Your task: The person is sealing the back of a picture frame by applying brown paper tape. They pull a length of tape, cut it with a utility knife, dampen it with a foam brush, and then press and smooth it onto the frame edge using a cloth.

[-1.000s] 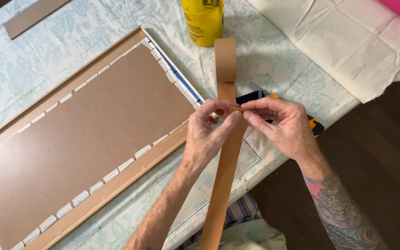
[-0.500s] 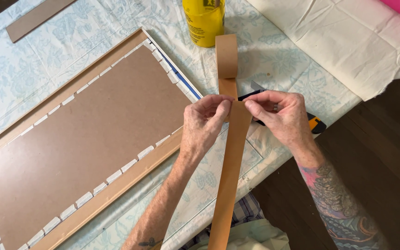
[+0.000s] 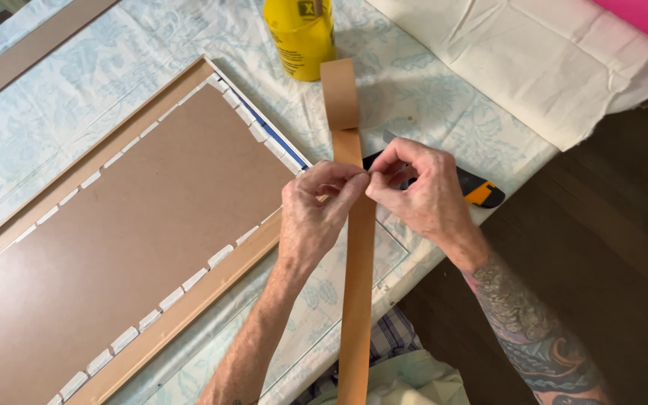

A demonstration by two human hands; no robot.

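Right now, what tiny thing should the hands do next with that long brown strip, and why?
Probably pull the layers apart a little: the left hand and right hand both pinch the brown strip at one spot, fingertips meeting at its edge as if picking at it.

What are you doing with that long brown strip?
A person is pinching a long brown paper strip between both hands, the left hand and right hand meeting at one spot on it. The strip hangs off the table edge toward the person. Beside it lies a picture frame face down, its brown backing board showing. A black and orange utility knife and a yellow bottle sit nearby.
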